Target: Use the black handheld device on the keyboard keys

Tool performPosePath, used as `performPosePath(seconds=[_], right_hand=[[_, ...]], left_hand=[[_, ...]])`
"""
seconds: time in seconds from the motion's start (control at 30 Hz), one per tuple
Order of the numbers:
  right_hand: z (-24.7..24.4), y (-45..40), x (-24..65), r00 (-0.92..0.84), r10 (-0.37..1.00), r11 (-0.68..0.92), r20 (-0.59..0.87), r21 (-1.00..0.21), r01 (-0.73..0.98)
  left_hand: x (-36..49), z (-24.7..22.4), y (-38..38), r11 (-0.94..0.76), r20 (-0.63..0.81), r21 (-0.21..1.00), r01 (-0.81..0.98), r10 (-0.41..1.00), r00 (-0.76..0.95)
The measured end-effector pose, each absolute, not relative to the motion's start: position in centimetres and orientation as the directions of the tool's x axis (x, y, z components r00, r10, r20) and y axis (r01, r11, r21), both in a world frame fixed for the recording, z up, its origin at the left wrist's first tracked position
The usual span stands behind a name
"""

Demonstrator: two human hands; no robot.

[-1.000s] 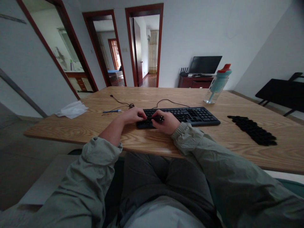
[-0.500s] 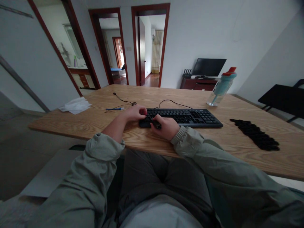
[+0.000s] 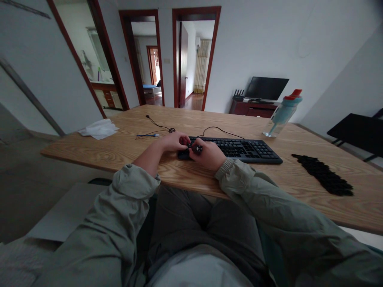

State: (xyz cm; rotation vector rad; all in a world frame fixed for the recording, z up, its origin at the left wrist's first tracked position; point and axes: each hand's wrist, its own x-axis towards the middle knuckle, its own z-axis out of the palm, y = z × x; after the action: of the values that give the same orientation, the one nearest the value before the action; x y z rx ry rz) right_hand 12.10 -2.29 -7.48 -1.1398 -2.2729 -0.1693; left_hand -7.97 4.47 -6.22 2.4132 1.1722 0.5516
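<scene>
A black keyboard (image 3: 254, 150) lies in front of me on the wooden table, its left end partly covered by my hands. My right hand (image 3: 209, 154) is closed around a short tool with a dark, rounded handle (image 3: 197, 148); the tool's exact kind is unclear. Its thin front part points left over the keyboard's left end. There my left hand (image 3: 174, 142) is closed too, thumb and fingertips pinched near the tool's tip. What sits between those fingertips is too small and dark to make out.
A blue-handled brush (image 3: 148, 135) and a coiled black cable (image 3: 171, 130) lie left of the keyboard. White tissue (image 3: 98, 128) is at the table's left. On the right stand a clear bottle with a red lid (image 3: 283, 113) and a black, jagged-edged strip (image 3: 324, 174).
The tool's handle end has tipped upward in my right hand, closer to my left fingertips. Both hands stay at the keyboard's left end. The whole view has shifted slightly.
</scene>
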Motion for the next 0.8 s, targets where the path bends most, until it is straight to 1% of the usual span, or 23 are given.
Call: performPosePath(seconds=[0.17,0.27,0.4,0.47,0.6,0.8], right_hand=[[-6.2,-0.9,12.3,-0.473,0.714,0.65,0.517,-0.238,0.722],[-5.2,-0.5,12.4,-0.492,0.724,0.657,0.483,-0.267,0.705],[-3.9,-0.1,12.5,-0.493,0.747,0.646,0.446,-0.31,0.698],[-3.6,0.2,12.6,-0.515,0.737,0.665,0.438,-0.329,0.671],[-4.0,1.4,12.9,-0.558,0.726,0.687,0.402,-0.396,0.609],[-5.6,3.1,12.9,-0.508,0.756,0.652,0.414,-0.545,0.527]], left_hand=[[-8.0,-6.4,4.6,-0.599,0.17,0.488,0.635,0.779,0.604],[-8.0,-6.4,4.7,-0.614,0.162,0.46,0.642,0.769,0.619],[-8.2,-6.4,4.8,-0.616,0.158,0.471,0.632,0.763,0.626],[-8.2,-6.3,4.9,-0.626,0.166,0.455,0.633,0.758,0.631],[-8.2,-6.3,5.0,-0.665,0.211,0.398,0.632,0.737,0.642],[-8.1,-6.3,5.1,-0.657,0.22,0.393,0.643,0.746,0.629]])
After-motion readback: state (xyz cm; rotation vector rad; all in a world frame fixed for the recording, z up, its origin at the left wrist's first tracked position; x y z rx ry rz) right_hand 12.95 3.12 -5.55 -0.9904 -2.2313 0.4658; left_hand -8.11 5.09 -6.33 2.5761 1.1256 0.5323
